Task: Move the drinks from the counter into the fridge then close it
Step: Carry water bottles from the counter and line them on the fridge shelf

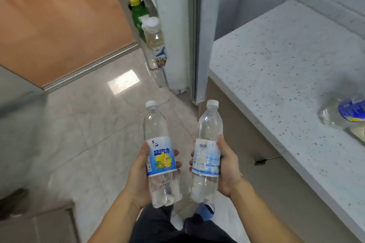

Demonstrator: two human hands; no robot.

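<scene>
The left hand (139, 179) is gripping a clear bottle with a blue and yellow label (161, 156), thumb lying up the label's left side and fingertips showing round its right edge. The right hand (227, 171) is gripping a second clear bottle with a pale blue and white label (206, 154) the mirrored way, thumb up the right side and fingertips curling round the left. The two bottles are sitting side by side in front of the body, near each other but apart, each with its long axis running up the picture and its white cap pointing away from the person toward the fridge (177, 31); the right-hand bottle is leaning slightly to the right. Their bases are hanging over the person's dark trousers and the pale tiled floor (79, 124). Ahead, the fridge door is standing open, its shelf holding a clear white-capped bottle (155, 35) in front of a green bottle (138, 14) and a red-capped one behind, the last partly hidden. On the speckled counter (276, 65) to the right, one more bottle with a blue label (343, 114) is blurred and cut off by the frame edge; it may be lying on its side.
</scene>
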